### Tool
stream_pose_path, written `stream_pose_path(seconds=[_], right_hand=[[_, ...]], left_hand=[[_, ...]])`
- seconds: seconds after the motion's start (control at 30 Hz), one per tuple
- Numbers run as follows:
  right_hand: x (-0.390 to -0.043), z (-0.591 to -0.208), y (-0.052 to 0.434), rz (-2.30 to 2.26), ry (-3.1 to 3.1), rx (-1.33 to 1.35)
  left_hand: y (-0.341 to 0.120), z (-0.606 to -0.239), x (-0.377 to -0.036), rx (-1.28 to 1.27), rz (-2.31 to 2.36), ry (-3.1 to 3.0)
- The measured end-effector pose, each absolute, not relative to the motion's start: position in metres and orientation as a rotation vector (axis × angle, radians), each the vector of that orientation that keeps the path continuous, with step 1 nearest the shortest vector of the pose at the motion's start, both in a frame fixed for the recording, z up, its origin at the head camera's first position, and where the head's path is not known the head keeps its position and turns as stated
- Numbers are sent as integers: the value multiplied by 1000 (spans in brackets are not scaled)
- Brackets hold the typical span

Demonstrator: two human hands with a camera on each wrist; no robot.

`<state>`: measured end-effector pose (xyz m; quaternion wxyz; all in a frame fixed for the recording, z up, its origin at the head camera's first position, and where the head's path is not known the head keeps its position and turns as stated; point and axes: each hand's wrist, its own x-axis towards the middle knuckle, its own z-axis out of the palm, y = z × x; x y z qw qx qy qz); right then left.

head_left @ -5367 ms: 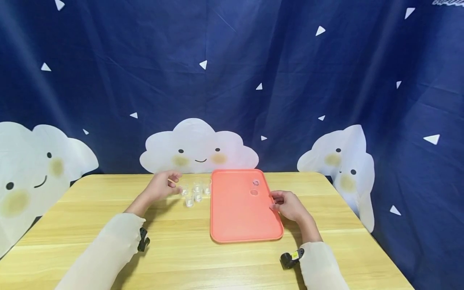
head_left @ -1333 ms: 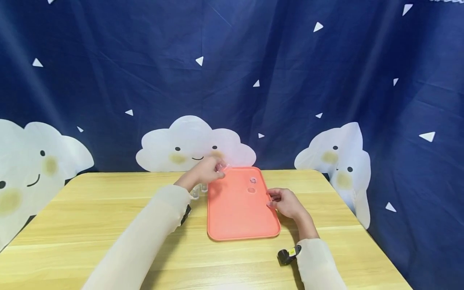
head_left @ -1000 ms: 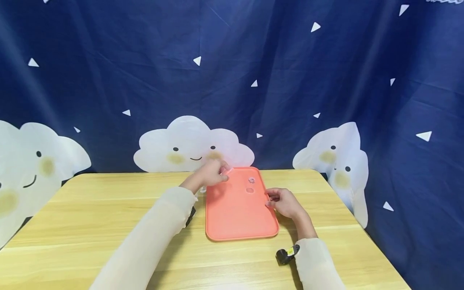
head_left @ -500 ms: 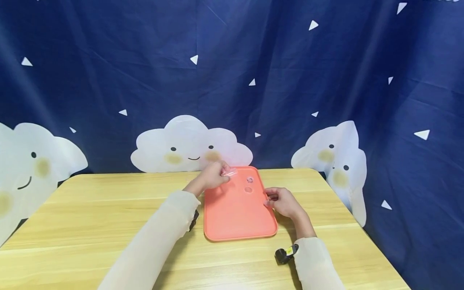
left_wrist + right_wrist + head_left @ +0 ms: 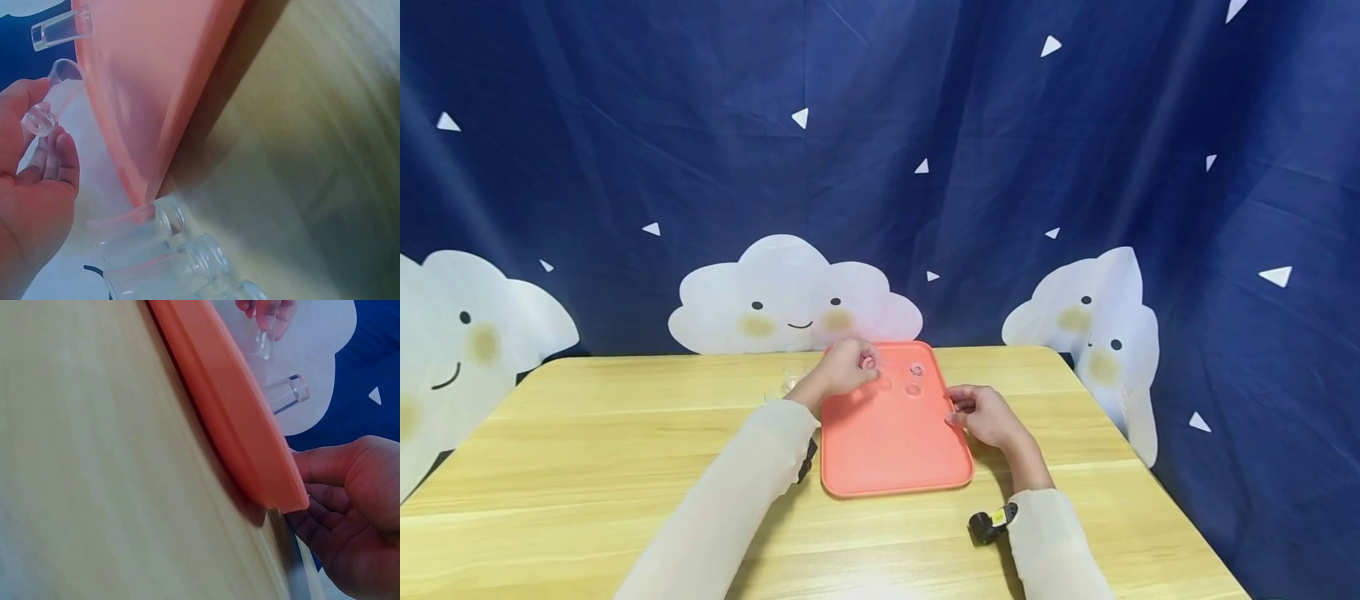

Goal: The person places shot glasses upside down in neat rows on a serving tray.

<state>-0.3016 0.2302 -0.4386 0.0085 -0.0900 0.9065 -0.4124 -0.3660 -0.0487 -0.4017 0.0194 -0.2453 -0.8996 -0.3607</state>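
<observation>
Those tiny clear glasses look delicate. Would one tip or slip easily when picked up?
Probably. The small glass pinched by the left hand looks smooth and clear, so likely slippery. It is narrow and tall, so apt to tip on the tray. It seems light, as fingertips alone carry it.

I see a tray [image 5: 891,442] of salmon-pink plastic, smooth and matt, with a rounded moulded rim. The small cups [image 5: 156,234] beside it are clear and glossy, glass or hard plastic, I cannot tell which; the one in my left hand [image 5: 842,372] has the same shiny, see-through look, with a thick base. The bench [image 5: 587,467] is pale wood or a wood-look laminate, with a straight grain and a soft sheen. The backdrop [image 5: 700,125] is dark blue cloth, matt and creased. My sleeves [image 5: 722,517] are thin cream fabric.
</observation>
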Motion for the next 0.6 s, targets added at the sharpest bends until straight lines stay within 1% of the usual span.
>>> stream_pose_path(seconds=[0.33, 0.6], right_hand=[[-301, -436, 231, -1279, 2834, -275], [-302, -437, 231, -1303, 2814, -282]], left_hand=[[-41, -405, -367, -819, -1092, -2753], [-36, -408, -367, -793, -1110, -2758]])
